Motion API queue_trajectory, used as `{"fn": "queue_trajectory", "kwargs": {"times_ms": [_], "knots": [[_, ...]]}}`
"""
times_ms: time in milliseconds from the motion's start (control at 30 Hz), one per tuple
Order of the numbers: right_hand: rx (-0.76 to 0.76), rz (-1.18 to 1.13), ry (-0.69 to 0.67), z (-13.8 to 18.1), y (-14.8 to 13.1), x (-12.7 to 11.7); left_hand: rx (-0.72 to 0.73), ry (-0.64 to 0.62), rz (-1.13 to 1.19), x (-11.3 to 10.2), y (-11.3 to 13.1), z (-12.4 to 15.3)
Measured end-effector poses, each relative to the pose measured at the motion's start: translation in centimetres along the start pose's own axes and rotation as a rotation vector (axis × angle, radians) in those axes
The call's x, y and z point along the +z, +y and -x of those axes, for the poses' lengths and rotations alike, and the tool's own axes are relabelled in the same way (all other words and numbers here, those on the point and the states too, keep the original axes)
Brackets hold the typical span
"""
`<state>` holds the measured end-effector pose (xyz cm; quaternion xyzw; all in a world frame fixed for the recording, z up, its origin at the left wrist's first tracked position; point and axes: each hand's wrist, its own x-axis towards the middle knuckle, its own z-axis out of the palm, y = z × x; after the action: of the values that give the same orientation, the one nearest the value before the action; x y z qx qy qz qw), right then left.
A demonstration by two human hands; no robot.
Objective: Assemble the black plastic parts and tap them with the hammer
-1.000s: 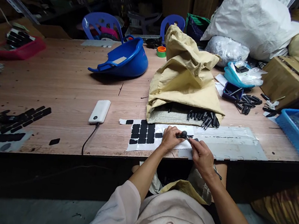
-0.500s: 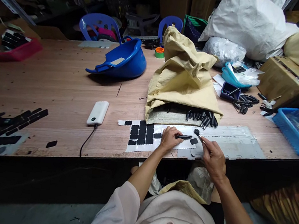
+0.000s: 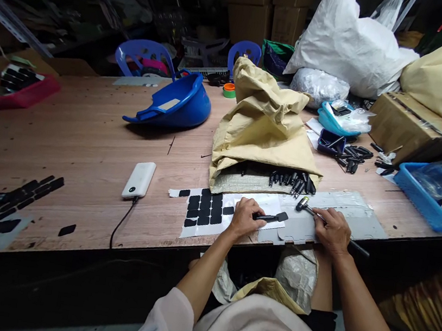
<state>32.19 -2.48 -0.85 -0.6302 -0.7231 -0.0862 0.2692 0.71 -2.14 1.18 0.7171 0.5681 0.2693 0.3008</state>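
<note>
Take the tan sack (image 3: 266, 133) as your landmark: it stands on the desk (image 3: 97, 170) straight ahead of you and blocks the way across, its open mouth facing you with black pieces (image 3: 299, 185) bunched at the edge. Your left hand (image 3: 244, 217) and right hand (image 3: 332, 229) are apart, both on the near side of the sack. The left is closed on a slim black piece (image 3: 268, 217) over a white sheet (image 3: 272, 202) in front of the sack; the right grips a small hammer (image 3: 303, 204), just nearer you than the sack's right front corner. Black patches (image 3: 205, 210) sit on the sheet by the sack's left front corner. Left of the sack are a white power bank (image 3: 139, 178) and, farther back, a blue scoop (image 3: 190, 105). Right of it are loose black parts (image 3: 352, 165), a turquoise basin (image 3: 328, 118), a cardboard box (image 3: 409, 129) and a blue basket (image 3: 425, 205).
</note>
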Motion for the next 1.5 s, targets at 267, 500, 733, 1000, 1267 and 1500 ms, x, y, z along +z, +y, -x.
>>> {"fn": "queue_trajectory", "kwargs": {"times_ms": [267,500,733,1000,1267,1500], "knots": [[0.019,0.074,0.013,0.1,-0.9,0.1,0.164,0.019,-0.104,1.7,0.6,9.5],[0.016,0.095,0.015,0.1,-1.1,0.1,0.047,0.205,-0.122,-0.4,1.1,2.5],[0.018,0.127,0.003,0.1,-1.3,0.0,-0.413,0.443,-0.241,-3.9,-0.5,-10.1],[0.041,0.124,-0.011,0.3,-1.5,0.0,-0.511,0.375,-0.291,-3.8,-1.7,-9.8],[0.048,0.129,-0.021,0.1,-1.6,-0.2,-0.275,0.409,-0.153,-1.8,-0.9,-2.9],[0.057,0.133,-0.03,0.0,-1.7,-0.2,-0.252,0.242,-0.191,1.2,1.9,0.1]]}}
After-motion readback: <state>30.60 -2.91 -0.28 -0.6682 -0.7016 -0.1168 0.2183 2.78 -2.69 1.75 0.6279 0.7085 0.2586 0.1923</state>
